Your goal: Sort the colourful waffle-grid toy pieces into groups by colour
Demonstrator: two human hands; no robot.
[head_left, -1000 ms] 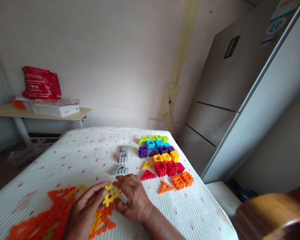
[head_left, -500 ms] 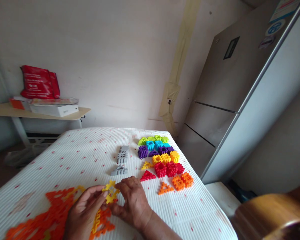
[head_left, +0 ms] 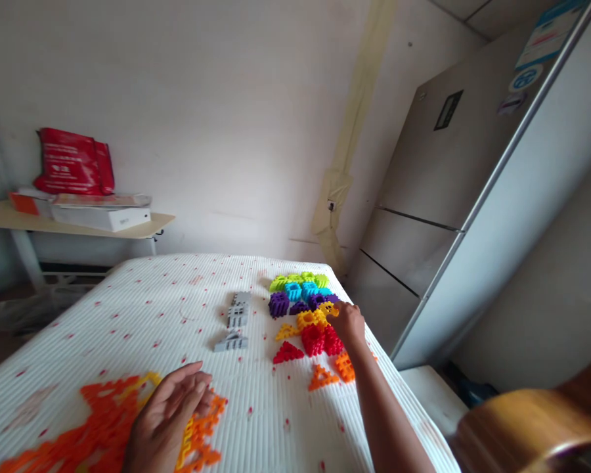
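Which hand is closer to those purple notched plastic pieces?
Right: the right hand is near the right end of the purple pieces; the left hand is farther off, nearer the camera, by flat orange plastic pieces.

Yellow blocks (head_left: 309, 320), orange pieces (head_left: 109, 420), grey blocks (head_left: 238, 314) — white tablecloth (head_left: 167, 328), red-dotted.

A yellow, notched plastic lattice piece (head_left: 328, 309) is in your grasp just beside blocky yellow plastic stacks (head_left: 308, 320); nearer you, flat orange notched plastic pieces (head_left: 103, 420) lie heaped.
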